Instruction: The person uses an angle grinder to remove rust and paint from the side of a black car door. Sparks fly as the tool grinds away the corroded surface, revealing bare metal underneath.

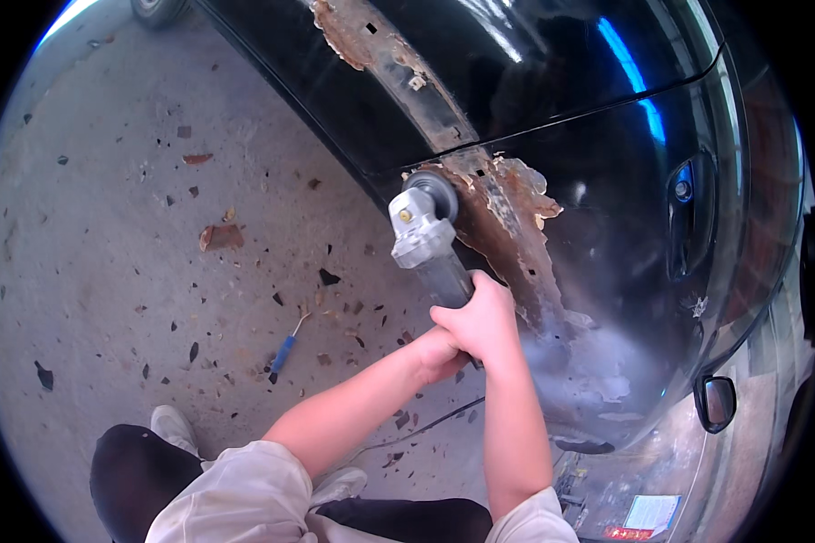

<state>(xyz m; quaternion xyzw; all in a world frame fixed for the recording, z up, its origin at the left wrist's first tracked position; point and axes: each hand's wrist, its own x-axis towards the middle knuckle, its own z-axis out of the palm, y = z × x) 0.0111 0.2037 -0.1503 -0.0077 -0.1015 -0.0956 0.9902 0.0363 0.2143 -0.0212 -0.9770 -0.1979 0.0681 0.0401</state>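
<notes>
A grey angle grinder (423, 237) is held in both hands, its round disc (433, 192) pressed against a rusted, flaking strip (516, 226) along the lower edge of a black car body (607, 118). My right hand (482, 319) wraps the grinder's handle from above. My left hand (437, 355) sits just behind and below it, also around the handle. The grinder's black cord (435, 423) trails down toward me. Both forearms rise from the lower edge in light sleeves.
Grey concrete floor (109, 226) is strewn with rust flakes and paint chips. A small blue-handled tool (285, 348) lies on it. A car door handle (688, 213) and a side mirror (715, 403) show at right. My white shoe (174, 427) is below.
</notes>
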